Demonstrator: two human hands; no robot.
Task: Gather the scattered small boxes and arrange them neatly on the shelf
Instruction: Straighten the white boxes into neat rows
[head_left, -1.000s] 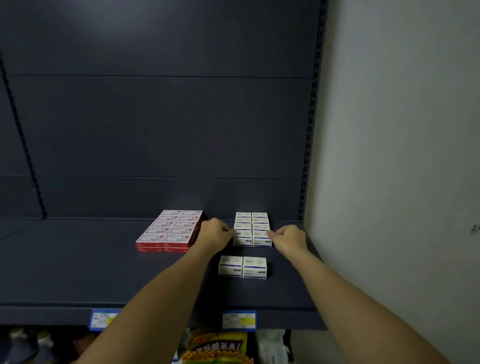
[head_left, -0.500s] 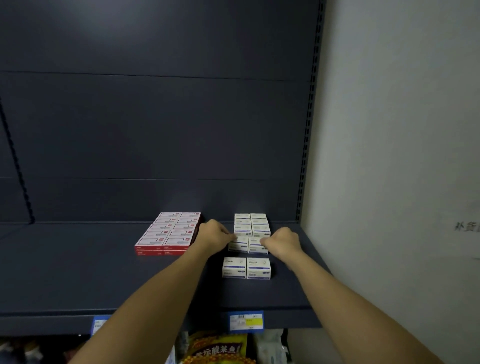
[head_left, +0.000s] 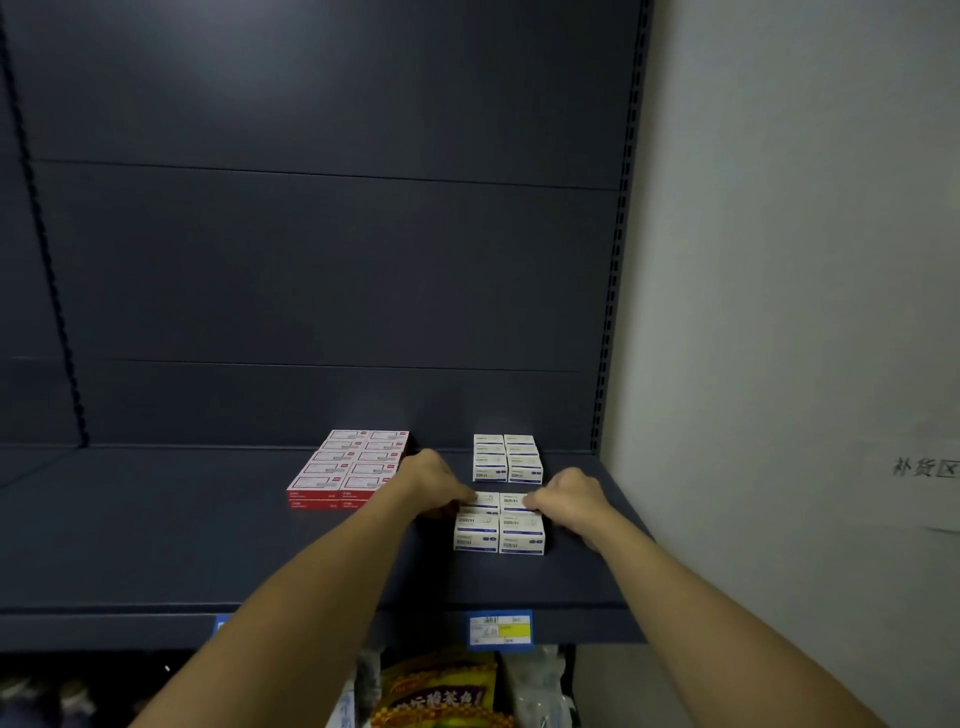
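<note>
- Red boxes (head_left: 349, 470) sat tidy, far left on the shelf (head_left: 156, 545).
- Left hand (head_left: 434, 480) and right hand (head_left: 571, 499) had fingers curled, pinching a white box pair (head_left: 500, 503) between them.
- I'd have kept the squeeze even and slid them flush against the near pair (head_left: 500, 535).

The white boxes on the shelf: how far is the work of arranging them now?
Done: the red boxes stand in a tidy block, and a white stack sits squared at the back. In hand: the left hand and right hand hold two white boxes just behind the front pair. Left: closing the gap between front group and back stack on the shelf.
</note>
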